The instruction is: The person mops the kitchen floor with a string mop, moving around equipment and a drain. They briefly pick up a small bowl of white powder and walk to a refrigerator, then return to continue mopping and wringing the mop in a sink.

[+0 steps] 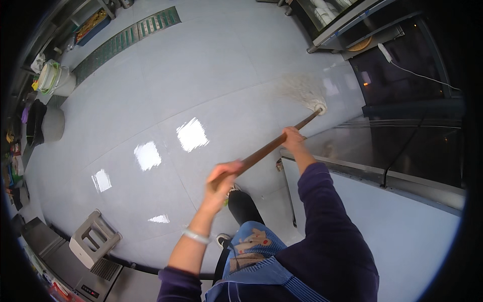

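Note:
Both my hands grip the brown wooden handle [266, 152] of a string mop. My left hand [222, 180], slightly blurred, is closed around the handle near its upper end, and a pale bangle [196, 237] circles that wrist. Farther down the shaft, my right hand [293, 139] holds it close to a metal-edged counter. The off-white mop head [315, 101] lies on the wet grey tiled floor [211, 75], its strands fanned out and blurred toward the upper left.
To the right stands a white-topped counter [400, 234]; beyond it are dark glass panels [400, 83] with a white power strip [385, 53]. At left are a plastic stool [92, 239], a lidded bucket [62, 81], a lined bin [53, 124] and a floor drain grate [124, 40].

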`<state>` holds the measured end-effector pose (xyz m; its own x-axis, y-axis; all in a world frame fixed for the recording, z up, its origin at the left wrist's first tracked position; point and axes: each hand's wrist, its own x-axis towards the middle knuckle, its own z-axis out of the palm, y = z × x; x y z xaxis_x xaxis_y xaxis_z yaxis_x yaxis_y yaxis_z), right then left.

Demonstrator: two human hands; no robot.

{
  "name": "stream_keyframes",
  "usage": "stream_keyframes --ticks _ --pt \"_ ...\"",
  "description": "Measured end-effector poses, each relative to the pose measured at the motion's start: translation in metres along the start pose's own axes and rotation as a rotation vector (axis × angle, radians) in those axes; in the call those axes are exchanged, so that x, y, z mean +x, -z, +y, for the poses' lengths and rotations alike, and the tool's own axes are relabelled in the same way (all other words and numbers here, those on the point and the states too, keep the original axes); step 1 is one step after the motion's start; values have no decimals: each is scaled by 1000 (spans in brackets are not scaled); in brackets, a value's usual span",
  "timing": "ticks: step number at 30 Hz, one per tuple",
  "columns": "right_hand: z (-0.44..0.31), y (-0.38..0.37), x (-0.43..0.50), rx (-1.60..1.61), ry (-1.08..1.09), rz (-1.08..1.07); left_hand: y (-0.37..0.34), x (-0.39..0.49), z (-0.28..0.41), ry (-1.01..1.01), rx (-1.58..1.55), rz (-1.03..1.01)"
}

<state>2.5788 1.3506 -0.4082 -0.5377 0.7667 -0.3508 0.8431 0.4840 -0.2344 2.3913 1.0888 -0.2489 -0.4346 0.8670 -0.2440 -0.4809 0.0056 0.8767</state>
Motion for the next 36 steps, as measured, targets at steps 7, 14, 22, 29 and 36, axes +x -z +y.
stream_keyframes --ticks 7,14,22,29,36 --pt "39 8 -38 166 -360 -28 -55 5 -18 -110 -64 -260" --pt "-15 -5 -62 207 -33 -138 -9 -112 52 -238 99 -243" --pt "-143 -40 -183 -58 736 -355 -3 -346 95 -274 102 299" --pt "-213 -94 -382 78 1180 -590 -60 -570 83 -662 241 724" --pt "-260 -140 -581 192 1531 -891 -188 -725 76 -727 414 1344"
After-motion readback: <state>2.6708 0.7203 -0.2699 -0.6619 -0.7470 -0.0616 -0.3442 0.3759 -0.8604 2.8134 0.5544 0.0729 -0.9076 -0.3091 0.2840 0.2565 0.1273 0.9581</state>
